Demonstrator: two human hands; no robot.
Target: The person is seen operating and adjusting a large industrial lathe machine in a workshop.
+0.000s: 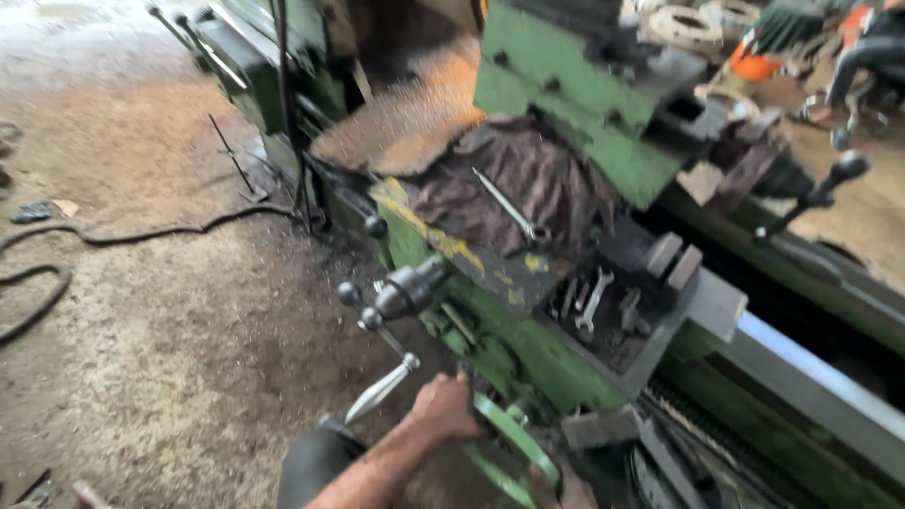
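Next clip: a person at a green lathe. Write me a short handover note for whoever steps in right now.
Left hand: gripping the rim of the green handwheel on the lathe's front.
Right hand: only partly in frame at the wheel's lower edge; grip unclear.
Lying loose: a wrench on the dark rag, another wrench in the tray.
Done or left: the blurred frame does not show.

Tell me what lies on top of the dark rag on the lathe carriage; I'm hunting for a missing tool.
A long silver wrench lies diagonally on the dark rag. The rag covers whatever sits beneath it, so that cannot be seen. More wrenches sit in the tray below.
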